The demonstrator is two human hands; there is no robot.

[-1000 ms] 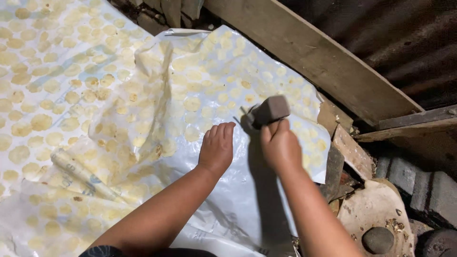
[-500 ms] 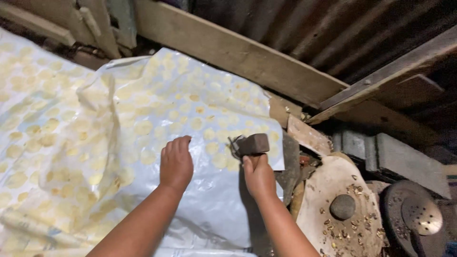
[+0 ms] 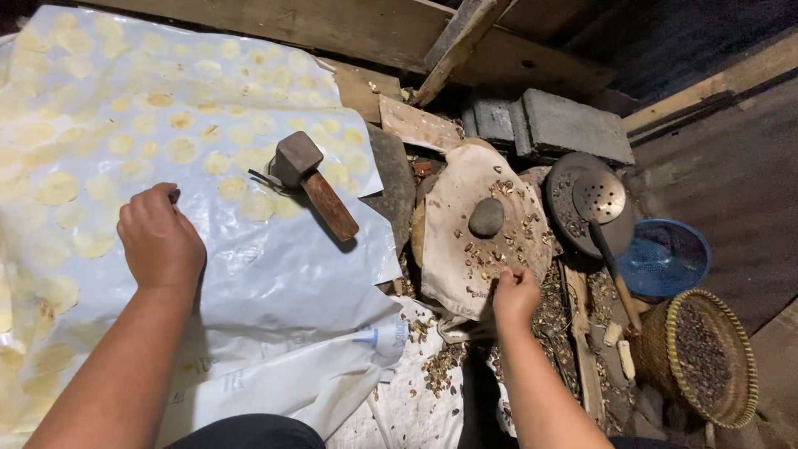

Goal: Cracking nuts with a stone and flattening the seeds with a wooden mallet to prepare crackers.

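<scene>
Ideally, the white sheet (image 3: 274,274) is kept pinned flat by the closed left hand (image 3: 158,241) while small shell bits on the cloth-covered block (image 3: 465,249) are pinched firmly by the right hand (image 3: 515,295), with the hammer (image 3: 314,183) left lying unheld.

The white plastic sheet (image 3: 274,274) lies spread flat, covered with pale yellow round slices. A hammer (image 3: 314,182) with a dark metal head and brown wooden handle lies on it, head up-left. A cloth-covered round slab (image 3: 465,249) beside the sheet carries scattered brown shell bits and a grey stone (image 3: 486,217).
</scene>
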